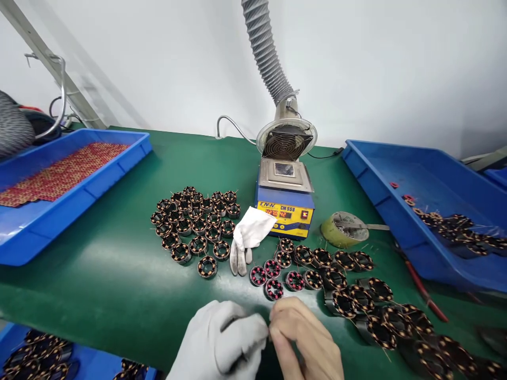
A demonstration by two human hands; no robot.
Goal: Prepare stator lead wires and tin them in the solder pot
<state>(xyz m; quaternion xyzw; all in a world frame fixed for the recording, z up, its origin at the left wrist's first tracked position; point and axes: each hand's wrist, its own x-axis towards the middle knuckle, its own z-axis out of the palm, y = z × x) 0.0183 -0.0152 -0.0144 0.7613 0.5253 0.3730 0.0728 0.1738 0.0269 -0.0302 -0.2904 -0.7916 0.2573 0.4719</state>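
Note:
My left hand point(224, 340) wears a white glove and is closed at the bottom centre, its curled fingers around something I cannot make out. Bare, my right hand point(303, 338) meets the glove's fingertips with its thumb and fingers pinched; whatever lies between them is hidden. Just beyond my hands are ring-shaped coils with red inner spots point(274, 289). A spare white glove point(249, 237) lies in front of the blue and yellow CM 558 unit point(285, 211). Black and copper wound rings point(198, 244) stand grouped left of it, and more wound rings point(344, 303) spread to the right.
A blue tray point(119, 171) of red and tan parts is at left, another blue tray point(400, 227) at right. A round yellowish tin point(344, 230) holds a flat tool. Red-handled pliers point(425, 290) lie at right. A duct point(263, 50) hangs above the unit.

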